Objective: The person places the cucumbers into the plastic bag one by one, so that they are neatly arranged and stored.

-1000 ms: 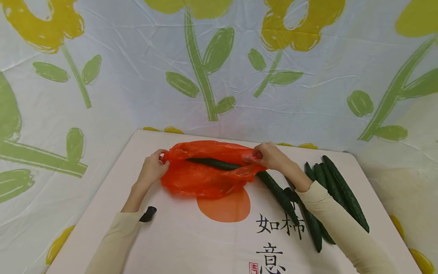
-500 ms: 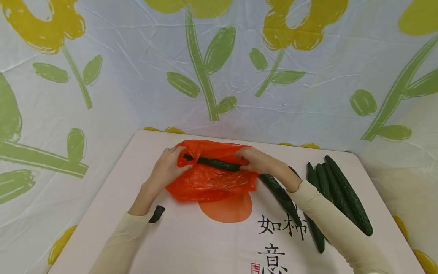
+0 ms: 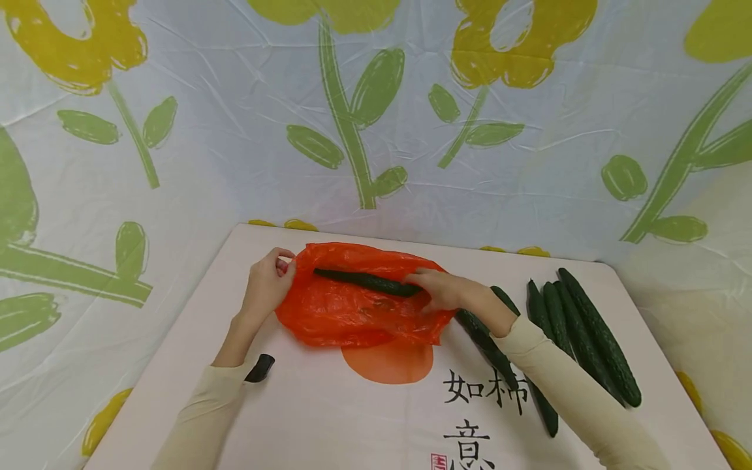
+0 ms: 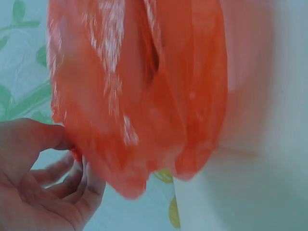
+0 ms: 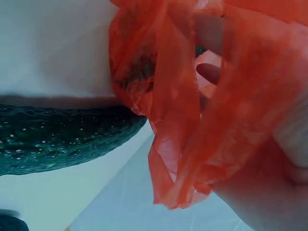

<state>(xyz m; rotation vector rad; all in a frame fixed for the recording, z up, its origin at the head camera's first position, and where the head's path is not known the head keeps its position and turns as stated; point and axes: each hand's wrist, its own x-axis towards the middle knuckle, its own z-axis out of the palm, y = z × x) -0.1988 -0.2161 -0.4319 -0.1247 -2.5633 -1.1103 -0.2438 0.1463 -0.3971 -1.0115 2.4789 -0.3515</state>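
Note:
A thin red plastic bag (image 3: 346,320) lies crumpled across the table's far middle. Inside its opening shows a dark green cucumber (image 3: 367,281), lengthwise, left to right. My left hand (image 3: 267,281) pinches the bag's left edge between thumb and fingers; the left wrist view shows the red plastic (image 4: 139,120) hanging from that grip. My right hand (image 3: 443,290) reaches into the bag's right side, its fingers and thumb about the cucumber's right end. In the right wrist view, red film (image 5: 216,125) covers much of this hand and hides most of its grip.
Another cucumber (image 3: 484,343) lies just outside the bag, below my right wrist. Several more cucumbers (image 3: 599,333) lie side by side at the table's right, partly behind my right sleeve (image 3: 564,385). Beyond the table (image 3: 329,418) hangs a flowered cloth (image 3: 235,130).
Both hands first held the bag's two ends. The right hand has moved inward onto the cucumber's end. The left hand came in over the bag, then went back to its left edge, and the opening is wider.

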